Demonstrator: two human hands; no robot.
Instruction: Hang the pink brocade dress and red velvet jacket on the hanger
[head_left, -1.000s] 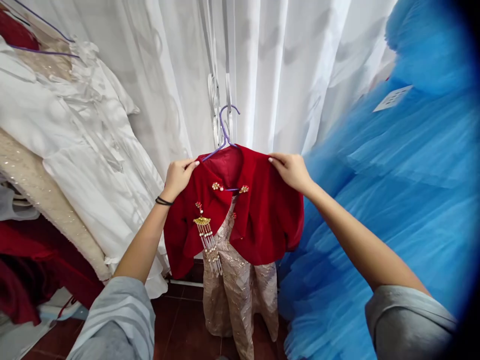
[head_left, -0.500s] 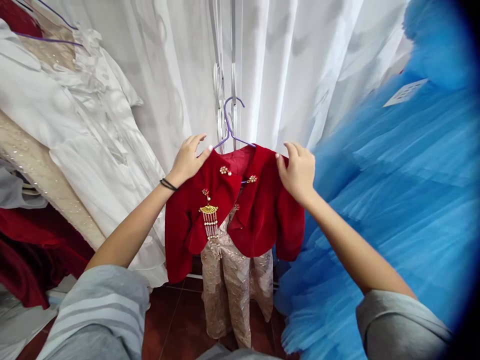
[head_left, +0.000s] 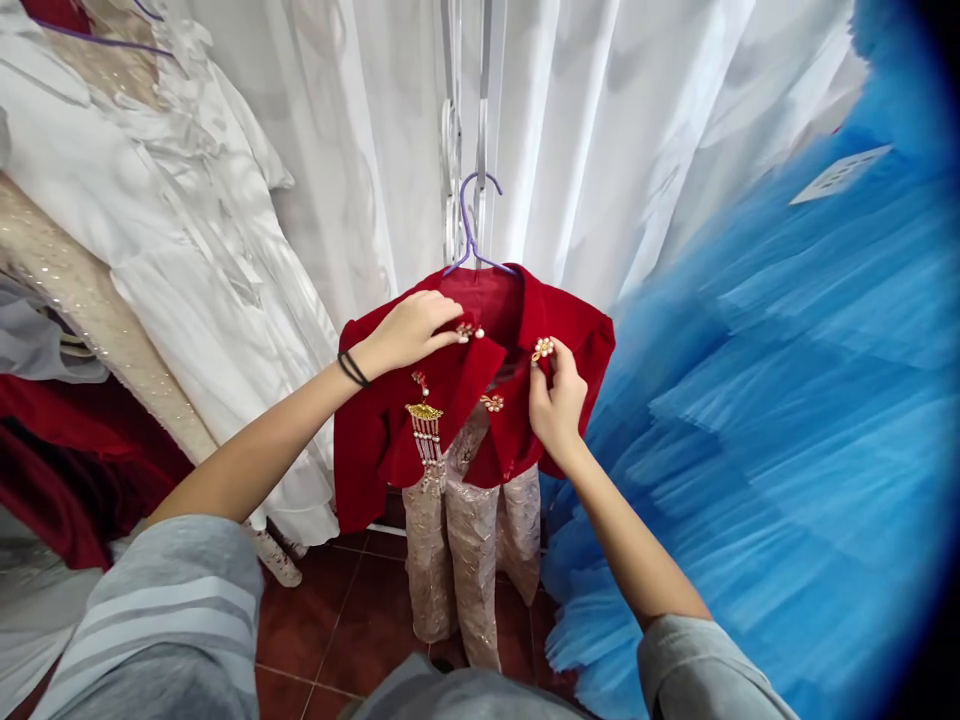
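A red jacket (head_left: 375,430) with beaded ornaments hangs on a purple hanger (head_left: 470,225) in front of me. My left hand (head_left: 416,328) is closed at one lapel, thumb and fingers beside a pearl flower ornament (head_left: 466,331). On the other side, my right hand (head_left: 559,400) pinches the opposite lapel, just under a gold-and-pearl flower (head_left: 542,348). A gold fan-shaped tassel brooch (head_left: 425,425) dangles from the jacket's front. Below the jacket hang shiny beige trousers (head_left: 472,570), their tops covered by it.
White dresses (head_left: 172,240) and a sequinned beige garment (head_left: 97,310) hang at the left. A large blue tulle gown (head_left: 735,420) fills the right side, with a white tag (head_left: 840,176) on it. Behind is a white curtain (head_left: 585,130); the floor (head_left: 375,620) has dark red tiles.
Both hands have come off the jacket's shoulders and moved inward and down to the lapels. The right-hand lapel is now pulled outward, and the jacket's front hangs differently.
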